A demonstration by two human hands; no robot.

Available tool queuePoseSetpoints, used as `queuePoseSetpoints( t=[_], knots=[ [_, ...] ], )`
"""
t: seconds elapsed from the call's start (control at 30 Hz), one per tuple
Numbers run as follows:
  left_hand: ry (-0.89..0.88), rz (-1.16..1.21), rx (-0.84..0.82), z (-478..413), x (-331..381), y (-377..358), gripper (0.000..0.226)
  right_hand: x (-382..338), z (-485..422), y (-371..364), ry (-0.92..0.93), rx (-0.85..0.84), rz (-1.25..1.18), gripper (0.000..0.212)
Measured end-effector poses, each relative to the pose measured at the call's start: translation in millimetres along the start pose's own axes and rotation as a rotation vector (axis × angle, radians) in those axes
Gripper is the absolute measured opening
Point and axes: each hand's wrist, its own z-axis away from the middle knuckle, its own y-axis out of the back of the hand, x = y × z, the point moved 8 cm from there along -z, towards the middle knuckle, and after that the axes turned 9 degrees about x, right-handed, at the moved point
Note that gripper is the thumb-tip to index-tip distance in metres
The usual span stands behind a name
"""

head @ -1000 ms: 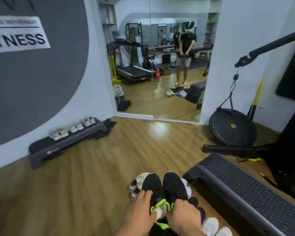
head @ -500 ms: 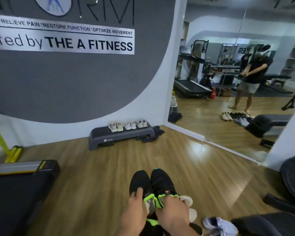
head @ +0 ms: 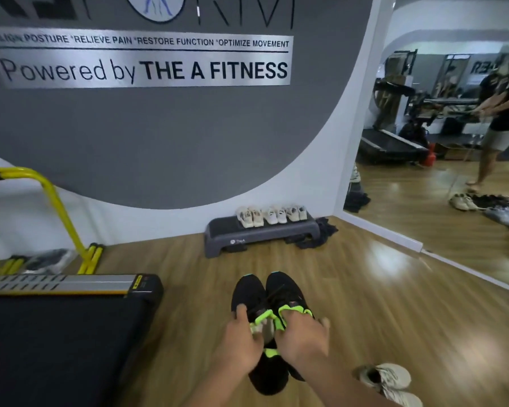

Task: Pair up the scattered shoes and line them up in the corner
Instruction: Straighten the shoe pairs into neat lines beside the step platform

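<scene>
Left hand point(head: 241, 345) and right hand point(head: 303, 339) hold the black shoes point(head: 249, 292) side by side over the floor point(head: 188, 259), fingers point(head: 242, 312) clenched on the green collars point(head: 260, 318). They look light and soft-topped (soles likely stiffer), so the collar seems the surest hold.

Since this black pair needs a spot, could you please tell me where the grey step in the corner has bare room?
The grey step is bare at its left end, a narrow patch beside the row of light shoes, which crowds the rest. The floor between step and treadmill lies open.
</scene>
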Motion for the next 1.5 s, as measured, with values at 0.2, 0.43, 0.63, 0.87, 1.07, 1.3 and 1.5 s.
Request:
queuePoseSetpoints(
  t=[0.2,0.43,0.63,0.87,1.07,1.3,1.5],
  knots=[
    [0.138,0.027,0.031,-83.3,-32.8,8.7,0.063,-47.8,-88.7,-36.9,0.017,-0.017,-0.04,0.023],
    [0.297,-0.03,-0.021,-210.1,-65.8,-3.0,0.042,-90.3,-227.0,-75.2,0.052,-0.069,-0.136,0.033],
    [0.327,-0.012,-0.041,-311.7,-68.8,4.0,0.035,-129.0,-338.2,-97.5,0.14,-0.117,-0.114,0.033],
    [0.348,0.065,-0.056,-430.3,-97.2,2.2,0.042,-176.3,-451.7,-132.8,0.179,-0.14,-0.11,0.031],
    [0.373,0.153,-0.155,-561.5,-131.4,3.1,0.07,-227.5,-562.6,-156.7,0.115,-0.138,-0.085,0.033],
    [0.32,0.169,-0.203,-698.8,-139.7,22.3,0.073,-276.8,-680.3,-168.2,0.036,-0.103,-0.083,0.029],
    [0.299,0.165,-0.245,-795.7,-137.2,4.9,0.066,-294.1,-774.7,-199.6,0.011,-0.145,-0.088,0.038]
  ],
)
